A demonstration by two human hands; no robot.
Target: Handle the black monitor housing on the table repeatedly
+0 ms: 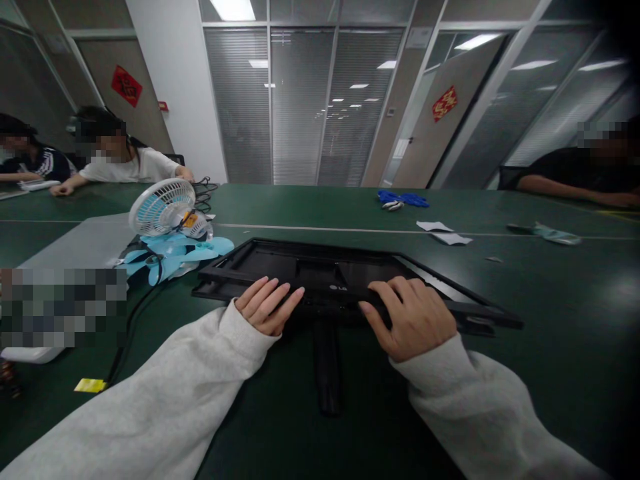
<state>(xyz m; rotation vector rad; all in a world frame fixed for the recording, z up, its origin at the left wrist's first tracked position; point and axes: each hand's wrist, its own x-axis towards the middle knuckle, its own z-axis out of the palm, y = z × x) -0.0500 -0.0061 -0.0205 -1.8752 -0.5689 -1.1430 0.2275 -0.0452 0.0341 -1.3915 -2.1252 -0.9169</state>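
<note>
A black LG monitor frame (pixel 250 275) lies in front of me over a dark backing part, with no screen panel visible in it. The logo edge is nearest me, and a black stand neck (pixel 327 373) extends toward me beneath it. My left hand (pixel 267 308) is closed over this near edge left of the logo, fingertips on top. To the right of the logo, my right hand (pixel 413 317) grips the same edge, its fingers bent and its thumb against the front. What lies under both palms is hidden.
A white fan (pixel 165 207) and light-blue fan blades (pixel 175 257) sit at left by a grey panel (pixel 95 240). A black cable (pixel 127 333) runs there. Blue gloves (pixel 403 199), white papers (pixel 443 232) and a pale-green item (pixel 557 233) lie beyond. Other people sit around the green table (pixel 550 287).
</note>
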